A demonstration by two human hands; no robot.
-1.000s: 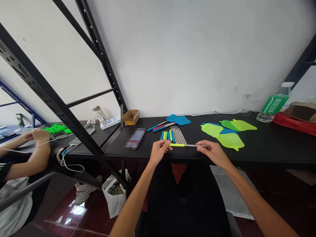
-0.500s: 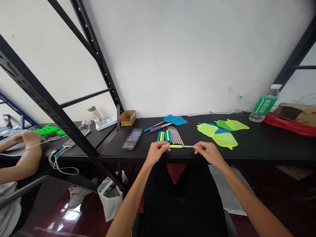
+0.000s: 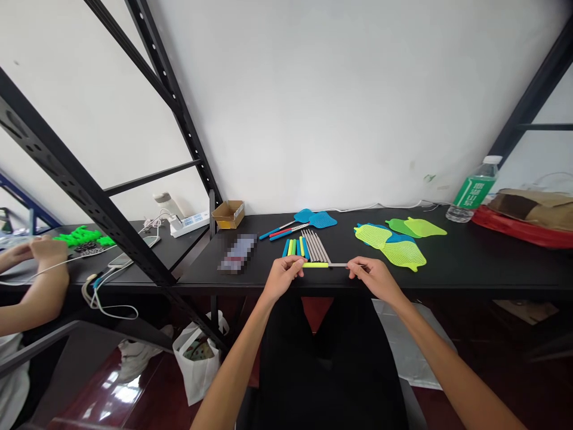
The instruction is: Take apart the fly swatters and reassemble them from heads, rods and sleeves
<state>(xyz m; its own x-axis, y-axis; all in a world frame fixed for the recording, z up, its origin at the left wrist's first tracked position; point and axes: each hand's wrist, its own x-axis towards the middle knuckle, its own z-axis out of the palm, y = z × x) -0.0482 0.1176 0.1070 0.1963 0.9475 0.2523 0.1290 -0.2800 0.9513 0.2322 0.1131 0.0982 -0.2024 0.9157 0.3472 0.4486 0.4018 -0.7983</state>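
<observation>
Between my hands, over the table's front edge, a thin metal rod (image 3: 338,264) runs into a yellow-green handle sleeve (image 3: 316,264). My left hand (image 3: 285,275) is closed around the sleeve's left end. The rod's right end is pinched in my right hand (image 3: 371,275). Just behind lie several blue and yellow-green handle sleeves (image 3: 293,247), beside a row of metal rods (image 3: 317,246). Two fly swatters with blue heads (image 3: 323,220) rest farther back. To the right is a loose pile of yellow-green, green and blue swatter heads (image 3: 405,255).
A small cardboard box (image 3: 228,214) and a blurred flat object (image 3: 239,253) are on the left of the black table (image 3: 483,257). A water bottle (image 3: 474,190) stands at the back right beside a red bag (image 3: 519,230). A co-worker's hands (image 3: 45,249) are at far left, near green pieces (image 3: 83,236).
Both hands keep their hold on the sleeve and rod. The whole view has shifted slightly, and the things on the table appear a little farther left.
</observation>
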